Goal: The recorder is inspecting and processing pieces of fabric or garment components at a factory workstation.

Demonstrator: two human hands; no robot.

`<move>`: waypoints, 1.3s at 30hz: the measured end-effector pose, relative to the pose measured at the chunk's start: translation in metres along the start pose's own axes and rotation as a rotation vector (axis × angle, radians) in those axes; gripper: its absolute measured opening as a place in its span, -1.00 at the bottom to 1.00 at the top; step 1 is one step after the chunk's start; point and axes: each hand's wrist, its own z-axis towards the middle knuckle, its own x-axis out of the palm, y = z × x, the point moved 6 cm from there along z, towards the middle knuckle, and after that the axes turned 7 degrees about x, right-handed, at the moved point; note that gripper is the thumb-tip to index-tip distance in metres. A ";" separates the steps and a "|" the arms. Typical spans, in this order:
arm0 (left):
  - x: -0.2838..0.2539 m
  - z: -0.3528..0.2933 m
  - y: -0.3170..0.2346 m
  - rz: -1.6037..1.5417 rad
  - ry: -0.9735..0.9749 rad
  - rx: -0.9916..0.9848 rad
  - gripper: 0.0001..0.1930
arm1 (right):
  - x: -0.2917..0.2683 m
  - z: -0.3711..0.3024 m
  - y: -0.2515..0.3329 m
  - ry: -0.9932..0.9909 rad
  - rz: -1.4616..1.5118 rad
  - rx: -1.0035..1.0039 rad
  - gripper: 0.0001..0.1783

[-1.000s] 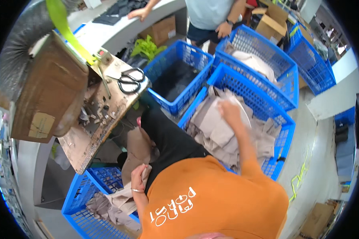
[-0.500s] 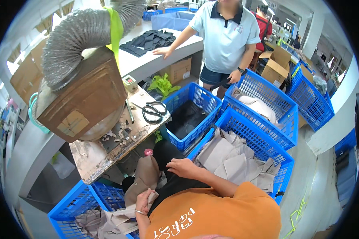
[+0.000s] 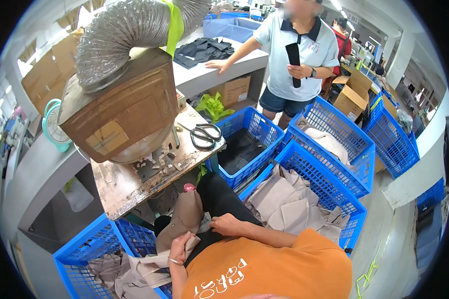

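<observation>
My left hand [image 3: 181, 247], a bracelet at its wrist, is closed on the edge of a beige fabric piece [image 3: 187, 212] that lies over my lap. My right hand [image 3: 226, 224] rests above my dark trouser leg with its fingers curled together. Its fingertips meet a small greyish, shiny thing [image 3: 204, 223] beside the fabric; what they pinch is too small to make out. More beige pieces [image 3: 129, 276] hang in and over the rim of a blue crate [image 3: 82, 246] to my left.
Before me a worn worktable [image 3: 119, 187] carries black-handled scissors [image 3: 205, 136], scraps and a brown machine housing [image 3: 129, 107] with a silver duct [image 3: 102, 45]. Blue crates [image 3: 329, 187] with beige pieces stand at right. Beyond them, a person [image 3: 297, 60] holds a black strip [image 3: 294, 65].
My right hand has lowered to the small greyish thing beside the fabric. My left hand keeps its hold. The person opposite has raised the black strip. The view has shifted slightly.
</observation>
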 end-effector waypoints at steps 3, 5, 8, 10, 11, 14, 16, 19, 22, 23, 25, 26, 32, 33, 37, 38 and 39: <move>0.002 -0.001 -0.001 -0.026 -0.002 0.005 -0.81 | 0.000 0.001 0.000 -0.026 0.007 -0.008 -0.76; 0.002 -0.003 -0.002 0.004 -0.027 -0.003 -0.82 | 0.000 0.002 0.000 -0.045 0.024 -0.014 -0.77; 0.003 -0.003 -0.002 0.007 -0.032 -0.011 -0.84 | 0.003 0.002 -0.002 -0.044 0.043 -0.004 -0.77; 0.003 -0.003 -0.002 0.009 -0.036 0.001 -0.86 | 0.005 0.003 -0.003 -0.015 0.041 0.018 -0.77; 0.003 -0.003 -0.002 0.016 -0.043 0.015 -0.87 | 0.004 0.003 -0.002 -0.013 0.076 0.018 -0.76; 0.005 -0.004 -0.002 0.044 -0.038 0.034 -0.89 | -0.002 0.002 0.005 -0.027 0.187 -0.005 -0.70; 0.009 -0.006 -0.005 0.101 -0.028 0.064 -0.89 | -0.010 0.001 0.012 -0.041 0.259 -0.034 -0.63; 0.024 -0.013 -0.020 0.269 -0.023 0.164 -0.89 | -0.016 0.002 0.018 0.028 0.402 0.001 -0.48; 0.050 -0.023 -0.044 0.470 -0.013 0.287 -0.88 | -0.025 0.004 0.030 0.002 0.543 -0.089 -0.35; 0.060 -0.027 -0.053 0.524 -0.006 0.324 -0.87 | -0.027 0.006 0.035 -0.007 0.599 -0.124 -0.33; 0.081 -0.037 -0.072 0.656 -0.007 0.422 -0.86 | -0.029 0.008 0.043 -0.011 0.701 -0.189 -0.29; 0.090 -0.042 -0.080 0.674 -0.007 0.436 -0.87 | -0.029 0.009 0.046 -0.006 0.757 -0.205 -0.30; 0.128 -0.062 -0.108 0.714 -0.050 0.555 -0.88 | -0.025 0.012 0.053 0.038 0.706 -0.211 -0.49; 0.131 -0.064 -0.109 0.721 -0.048 0.558 -0.88 | -0.027 0.012 0.053 0.006 0.672 -0.219 -0.52; 0.134 -0.067 -0.105 0.753 -0.029 0.565 -0.88 | -0.005 0.010 0.055 0.317 0.411 -0.219 -0.63; 0.134 -0.067 -0.102 0.770 -0.027 0.544 -0.88 | -0.007 0.009 0.055 0.281 0.431 -0.236 -0.64; 0.135 -0.067 -0.102 0.760 -0.020 0.563 -0.88 | -0.009 0.008 0.056 0.236 0.438 -0.252 -0.65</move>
